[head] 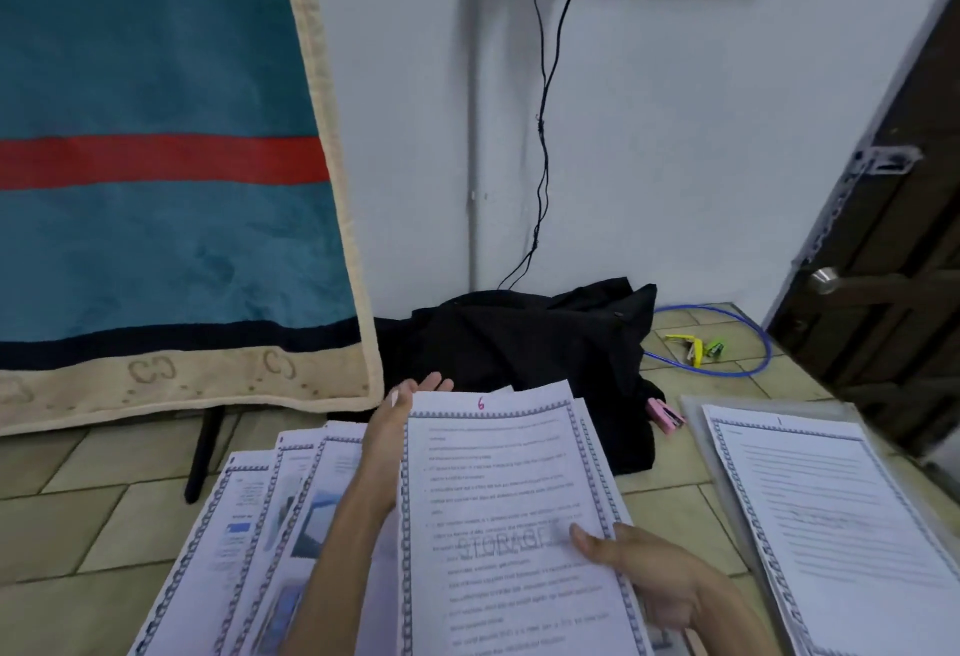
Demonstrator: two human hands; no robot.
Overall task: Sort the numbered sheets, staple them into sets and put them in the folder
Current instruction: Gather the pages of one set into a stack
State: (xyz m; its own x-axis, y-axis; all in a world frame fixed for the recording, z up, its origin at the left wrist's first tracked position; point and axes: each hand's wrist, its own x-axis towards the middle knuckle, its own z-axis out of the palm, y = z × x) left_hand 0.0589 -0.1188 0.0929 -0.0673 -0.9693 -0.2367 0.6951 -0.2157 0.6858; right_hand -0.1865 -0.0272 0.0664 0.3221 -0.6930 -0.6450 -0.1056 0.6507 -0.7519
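A stack of bordered sheets (509, 499) is held up in front of me, its top page marked 6 in red and stamped STORAGE. My right hand (644, 572) grips the stack's right edge with the thumb on top. My left hand (402, 411) is at the stack's upper left edge, fingers straight and extended past the paper's top. More sheets (270, 515) lie fanned out on the floor at the left. A clear folder (696, 421) lies at the right with a sheet marked 1 (831, 515) on it. A pink stapler (667, 413) lies beside the black cloth.
A black garment (519, 348) is heaped against the wall ahead. A yellow and a green stapler (698, 346) lie inside a blue cable loop (758, 343). A teal blanket (156, 187) hangs on a stand at left. A dark door (893, 260) stands at right.
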